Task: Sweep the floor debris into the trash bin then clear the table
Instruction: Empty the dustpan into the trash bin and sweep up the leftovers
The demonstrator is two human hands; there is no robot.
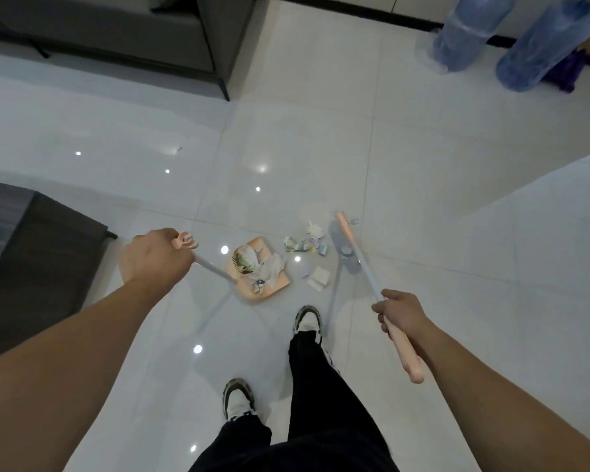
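Note:
My left hand grips the pink top of the dustpan's long handle. The pink dustpan sits on the white tile floor ahead of my feet and holds crumpled tissues and wrappers. To its right lie loose scraps of paper and wrappers and a folded white tissue. My right hand grips the broom's handle where white pole meets pink grip. The broom head rests on the floor just right of the loose scraps.
A dark rug lies at the left. A grey sofa stands at the back left. Two blue water jugs stand at the back right wall. A white surface edge juts in at the right. My shoes stand near the dustpan.

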